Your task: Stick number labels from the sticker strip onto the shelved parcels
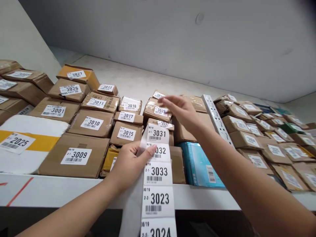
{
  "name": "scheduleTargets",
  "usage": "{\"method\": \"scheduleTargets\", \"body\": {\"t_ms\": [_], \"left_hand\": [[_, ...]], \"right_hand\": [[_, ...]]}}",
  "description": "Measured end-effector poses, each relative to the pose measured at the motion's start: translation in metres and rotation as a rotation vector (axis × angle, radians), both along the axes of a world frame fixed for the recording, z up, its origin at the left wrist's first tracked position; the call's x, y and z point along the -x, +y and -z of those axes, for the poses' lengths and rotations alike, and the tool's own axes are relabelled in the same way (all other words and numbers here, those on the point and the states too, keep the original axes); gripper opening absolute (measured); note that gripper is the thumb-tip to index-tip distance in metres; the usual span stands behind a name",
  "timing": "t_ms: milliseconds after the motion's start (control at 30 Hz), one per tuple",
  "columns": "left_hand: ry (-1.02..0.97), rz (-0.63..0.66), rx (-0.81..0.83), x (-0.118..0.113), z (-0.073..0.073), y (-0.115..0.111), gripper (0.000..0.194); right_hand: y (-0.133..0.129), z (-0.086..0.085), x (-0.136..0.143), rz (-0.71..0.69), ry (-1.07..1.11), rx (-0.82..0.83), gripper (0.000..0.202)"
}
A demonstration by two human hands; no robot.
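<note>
One label strip (158, 179) hangs before the shelf (93, 191) front edge, pinched in left hand (129, 163). Right hand (181, 110) near box 3029 (149, 110), blurred; can't tell if closed. A bump could topple that box; dangling tail could snag the edge.

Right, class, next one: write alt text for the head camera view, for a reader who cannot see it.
A person's left hand holds a strip of numbered labels, 3031 uppermost, while the blurred right hand is raised before stacked cardboard boxes. Most bear numbered labels; they fill a white shelf alongside a blue box.
</note>
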State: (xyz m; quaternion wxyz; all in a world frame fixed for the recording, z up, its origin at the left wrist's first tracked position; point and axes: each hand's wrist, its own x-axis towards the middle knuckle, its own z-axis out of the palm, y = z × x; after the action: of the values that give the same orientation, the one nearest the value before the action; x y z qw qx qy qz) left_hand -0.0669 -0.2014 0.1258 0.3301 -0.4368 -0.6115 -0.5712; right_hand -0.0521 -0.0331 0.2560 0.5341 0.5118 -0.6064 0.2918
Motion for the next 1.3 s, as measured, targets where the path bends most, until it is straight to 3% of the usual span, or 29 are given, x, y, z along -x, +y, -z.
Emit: {"method": "scheduleTargets", "body": {"t_ms": [67,100,167,233,367,467,633,700,833,1033,1133,1300], "left_hand": [[-0.085,0.110,0.122,-0.004,0.005,0.008,0.031],[-0.140,0.139,0.176,-0.005,0.008,0.015,0.033],[-0.219,0.149,0.198,-0.009,0.015,0.034,0.032],[-0.228,0.167,0.121,-0.012,0.023,0.056,0.023],[-0.196,0.142,0.028,-0.017,0.039,0.094,0.025],[-0.126,0.017,0.019,-0.018,0.043,0.111,0.038],[0.065,-0.202,-0.001,-0.021,0.036,0.127,0.048],[0.020,-0.170,-0.007,-0.023,0.035,0.132,0.047],[-0.181,0.066,0.014,-0.023,0.047,0.142,0.027],[-0.298,0.010,-0.015,-0.017,0.082,0.149,0.038],[-0.377,0.069,0.024,-0.017,0.092,0.149,0.030],[-0.366,-0.045,0.119,-0.015,0.102,0.143,0.036]], "right_hand": [[0.013,0.045,-0.011,-0.050,-0.272,-0.218,0.028],[0.020,0.065,-0.014,-0.050,-0.338,-0.229,0.024],[0.035,0.100,-0.013,-0.055,-0.363,-0.120,0.013],[0.050,0.126,-0.010,-0.086,-0.391,0.014,0.011],[0.073,0.153,-0.007,-0.211,-0.458,0.285,0.019],[0.083,0.162,-0.011,-0.195,-0.423,0.405,0.018],[0.098,0.167,-0.015,-0.100,-0.330,0.454,0.015],[0.104,0.168,-0.014,-0.069,-0.297,0.456,0.015],[0.115,0.178,-0.013,0.056,-0.195,0.442,0.013],[0.125,0.197,-0.009,0.123,-0.266,0.318,0.015],[0.130,0.188,0.000,0.118,-0.268,0.323,0.015],[0.141,0.157,0.023,0.247,-0.202,0.301,0.014]]}}
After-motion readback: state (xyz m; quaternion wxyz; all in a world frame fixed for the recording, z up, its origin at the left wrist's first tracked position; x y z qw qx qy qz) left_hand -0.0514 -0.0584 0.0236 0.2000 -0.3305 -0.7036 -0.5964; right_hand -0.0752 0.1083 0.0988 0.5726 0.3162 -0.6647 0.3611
